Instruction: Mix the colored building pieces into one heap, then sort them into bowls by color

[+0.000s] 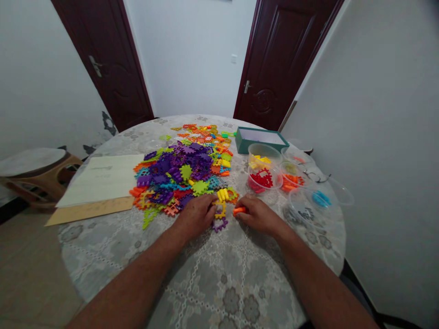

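Near the front of a pile of coloured plastic building pieces (192, 160), my left hand (195, 212) is closed with its fingertips on a yellow notched frame piece (221, 210). Just below that lies a purple notched piece (220, 225), partly behind the fingers. A short way to the right, my right hand (257, 212) pinches an orange building piece (239, 210) between thumb and fingers. Yellow ribbed pieces (222, 195) lie between the two hands, a little farther off.
Clear round tubs (264, 171) on the right hold yellow, red, orange and blue pieces. Behind them stands a green open box (243, 145). Paper sheets (103, 178) lie at the left, over a brown strip (89, 211). Eyeglasses (317, 177) rest among the tubs.
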A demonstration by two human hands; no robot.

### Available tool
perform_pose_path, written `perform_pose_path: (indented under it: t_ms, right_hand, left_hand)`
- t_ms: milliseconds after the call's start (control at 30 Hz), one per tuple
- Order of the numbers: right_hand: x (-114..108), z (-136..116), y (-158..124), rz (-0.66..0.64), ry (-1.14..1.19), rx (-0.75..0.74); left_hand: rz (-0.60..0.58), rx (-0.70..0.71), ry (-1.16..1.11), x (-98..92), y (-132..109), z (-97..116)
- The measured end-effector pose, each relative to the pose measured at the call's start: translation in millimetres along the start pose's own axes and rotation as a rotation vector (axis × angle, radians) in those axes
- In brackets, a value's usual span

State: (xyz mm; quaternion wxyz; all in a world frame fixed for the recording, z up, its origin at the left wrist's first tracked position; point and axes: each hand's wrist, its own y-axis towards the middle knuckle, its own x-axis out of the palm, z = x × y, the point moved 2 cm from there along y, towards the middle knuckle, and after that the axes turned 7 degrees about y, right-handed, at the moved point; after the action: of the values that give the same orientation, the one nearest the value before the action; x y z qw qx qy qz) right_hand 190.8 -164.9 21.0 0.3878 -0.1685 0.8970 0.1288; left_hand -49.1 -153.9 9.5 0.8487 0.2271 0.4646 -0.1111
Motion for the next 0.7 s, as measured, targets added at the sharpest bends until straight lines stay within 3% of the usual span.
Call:
perform_pose_path:
  t_ms: [267,467,700]
  right_hand:
    - [8.1,18.2,9.1,0.227,0.095,-0.029]
    - [14.9,24.5,12.0,0.187,-0.023,-0.089]
    - [7.1,21.5,12.3,0.196,0.021,-0.07]
  left_hand:
    - [0.042,0.002,0.005,1.4,2.3,-2.2]
    - [0.045,0.004,0.046,2.7,1.8,-2.9]
    - [0.007,0.01,0.047,-0.2,0.9,0.6]
